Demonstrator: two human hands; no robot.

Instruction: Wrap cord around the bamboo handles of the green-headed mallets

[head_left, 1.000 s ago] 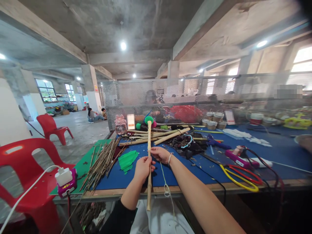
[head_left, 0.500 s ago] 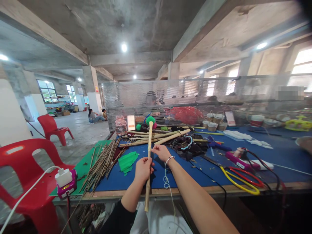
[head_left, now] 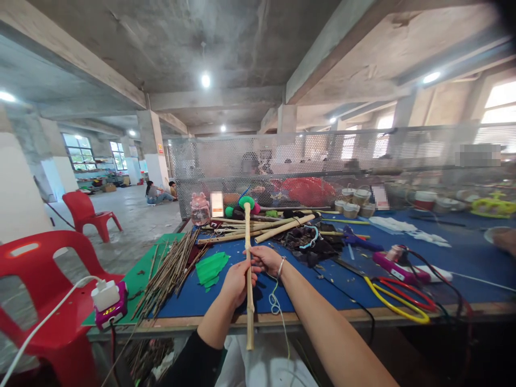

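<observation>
My left hand (head_left: 234, 283) is closed around a long bamboo stick (head_left: 248, 236) held upright over the near edge of the blue table (head_left: 463, 250). My right hand (head_left: 266, 259) pinches the same stick just above the left hand. A thin pale string (head_left: 276, 303) hangs in loops from under my right hand. The stick's top end reaches a green pompom (head_left: 246, 202) at the back of the table.
A bundle of thin twigs (head_left: 171, 269), green paper (head_left: 210, 267) and thicker bamboo poles (head_left: 282, 227) lie ahead. A glue gun (head_left: 393, 263), yellow and red hoops (head_left: 397, 298) and cables sit right. Red chairs (head_left: 44, 301) stand left, one bearing a power adapter (head_left: 108, 298). People work behind the mesh screen (head_left: 306, 161).
The stick's lower end swung slightly right so it stands straighter. My right hand slid down a little toward my left hand, and the string moved with it.
</observation>
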